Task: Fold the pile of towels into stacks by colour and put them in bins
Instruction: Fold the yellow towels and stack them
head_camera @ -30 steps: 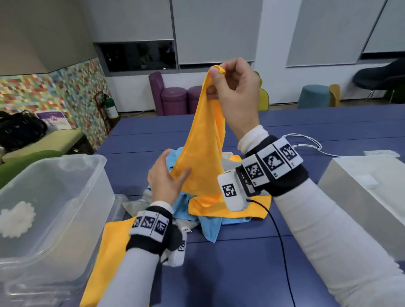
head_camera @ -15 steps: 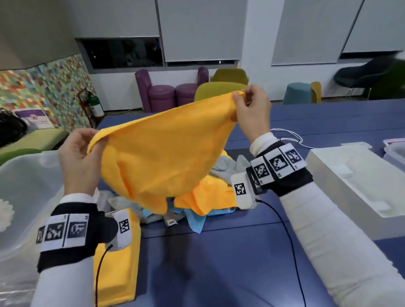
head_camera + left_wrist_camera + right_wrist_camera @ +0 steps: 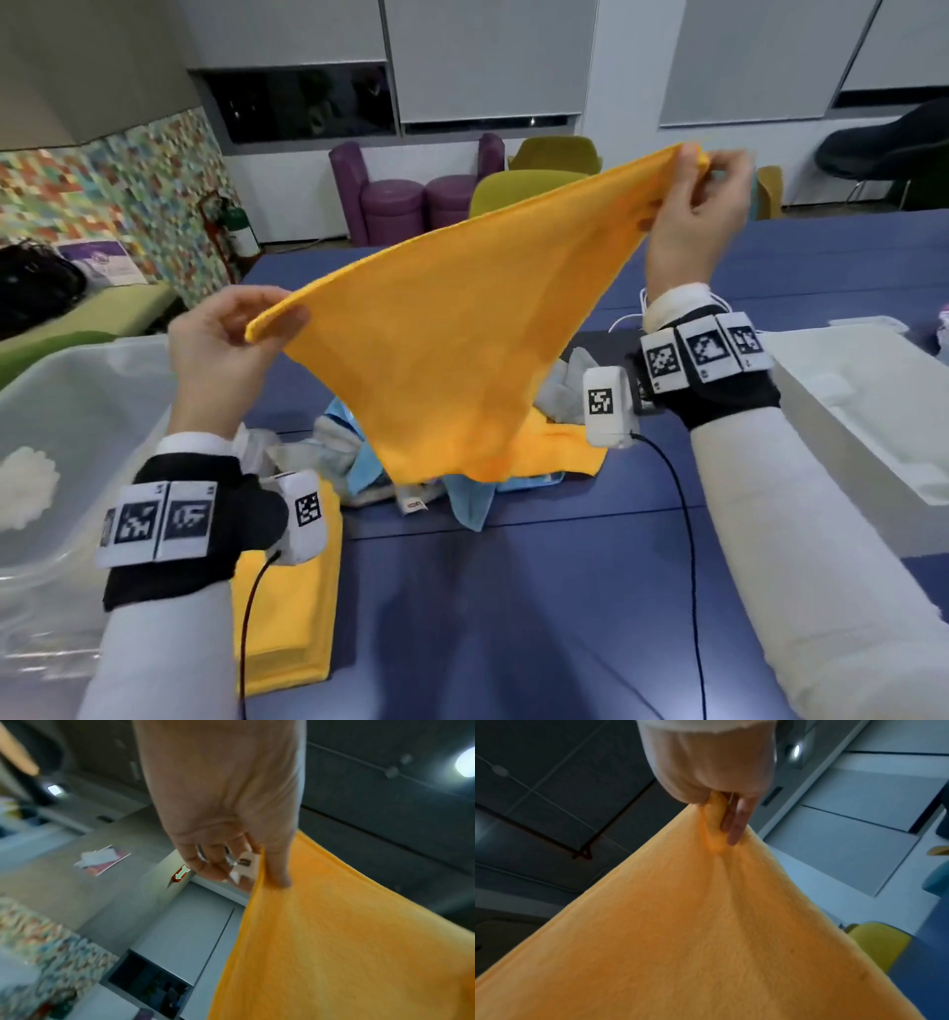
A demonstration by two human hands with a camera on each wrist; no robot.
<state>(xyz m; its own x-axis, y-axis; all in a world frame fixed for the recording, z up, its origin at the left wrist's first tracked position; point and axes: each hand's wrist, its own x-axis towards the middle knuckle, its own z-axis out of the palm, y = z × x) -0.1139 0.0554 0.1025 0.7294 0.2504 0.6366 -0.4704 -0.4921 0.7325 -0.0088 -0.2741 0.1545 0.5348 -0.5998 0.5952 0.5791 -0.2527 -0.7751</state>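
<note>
An orange towel (image 3: pixel 452 329) hangs spread in the air above the blue table (image 3: pixel 513 616). My left hand (image 3: pixel 231 339) pinches its lower left corner, with a white label beside the fingers in the left wrist view (image 3: pixel 246 866). My right hand (image 3: pixel 698 205) pinches the upper right corner, higher and farther off. Both wrist views show the orange towel (image 3: pixel 706 923) falling away from the pinching fingers. Under it lies a pile of towels (image 3: pixel 359 462), blue, grey and orange. A folded orange towel (image 3: pixel 287 616) lies at the near left. A clear bin (image 3: pixel 67 421) stands at the left.
A white box lid (image 3: pixel 862 421) lies on the table at the right. Cables (image 3: pixel 683 539) run from both wrist cameras across the table. Purple and green chairs (image 3: pixel 513 190) stand beyond the table's far edge. A white lump (image 3: pixel 25 493) sits inside the clear bin.
One second ago the towel hung bunched from my right hand with my left hand low at its edge. Since then my left hand has pulled its corner out left, stretching the towel open.
</note>
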